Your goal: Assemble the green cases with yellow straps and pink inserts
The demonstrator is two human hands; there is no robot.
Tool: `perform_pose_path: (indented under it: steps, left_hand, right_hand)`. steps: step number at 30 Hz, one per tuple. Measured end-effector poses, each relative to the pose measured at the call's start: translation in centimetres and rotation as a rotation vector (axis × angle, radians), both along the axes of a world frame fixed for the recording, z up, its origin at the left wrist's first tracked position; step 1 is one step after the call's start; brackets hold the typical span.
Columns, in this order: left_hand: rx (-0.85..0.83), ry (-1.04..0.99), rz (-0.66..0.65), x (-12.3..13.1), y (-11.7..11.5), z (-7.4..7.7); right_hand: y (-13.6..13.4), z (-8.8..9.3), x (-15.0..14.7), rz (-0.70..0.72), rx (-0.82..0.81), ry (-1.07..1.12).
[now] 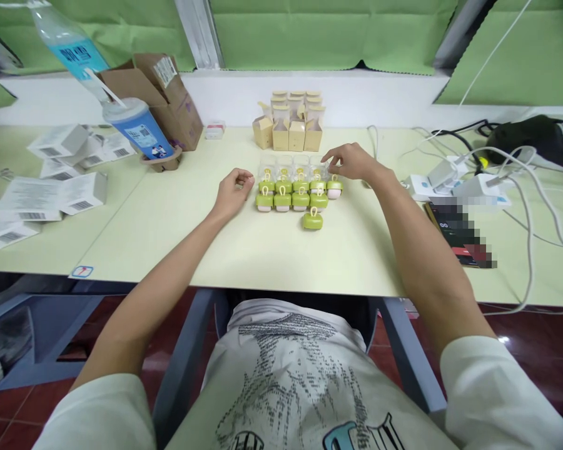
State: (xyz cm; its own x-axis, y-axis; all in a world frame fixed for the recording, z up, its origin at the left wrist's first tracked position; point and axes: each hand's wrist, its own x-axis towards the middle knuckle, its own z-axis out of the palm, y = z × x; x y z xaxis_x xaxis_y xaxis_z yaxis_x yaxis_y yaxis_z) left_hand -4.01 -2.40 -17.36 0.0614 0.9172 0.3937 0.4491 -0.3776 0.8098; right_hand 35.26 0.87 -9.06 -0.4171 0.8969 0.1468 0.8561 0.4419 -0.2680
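Several small green-topped cases (301, 199) with pale loops stand in two rows on the table. One more green case (312, 220) sits alone in front of them. Behind the rows is a line of clear plastic holders (284, 164). My left hand (233, 194) rests at the left end of the rows, its fingers loosely curled in and nothing visible in them. At the right end, my right hand (351, 161) has its fingertips bent onto the rightmost clear plastic holder (318, 167). Part of that holder is hidden behind the fingers.
Behind stand several open small cardboard boxes (296, 128). White boxes (32, 197), a blue-labelled cup (143, 131), a tilted bottle (72, 50) and a brown carton (178, 103) are on the left. A phone (455, 234), power strips (478, 187) and loose cables lie right.
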Motion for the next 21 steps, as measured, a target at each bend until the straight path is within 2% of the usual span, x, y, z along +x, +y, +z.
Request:
perform_pose_path:
  steps: [6, 11, 15, 21]
  left_hand:
    - [0.01, 0.029, 0.001, -0.1, 0.1, -0.2]
    - [0.025, 0.028, -0.008, 0.0, 0.0, -0.1]
    - [0.045, 0.057, -0.067, 0.0, -0.3, 0.3]
    - [-0.015, 0.022, -0.138, 0.1, -0.3, 0.4]
  right_hand:
    - [-0.5, 1.1, -0.1, -0.013, -0.013, -0.006]
    - [-0.5, 2.3, 1.1, -0.113, 0.058, 0.009]
    - [-0.7, 2.0, 0.8, -0.129, 0.007, -0.049]
    - [-0.8, 1.5, -0.2, -0.086, -0.041, -0.006]
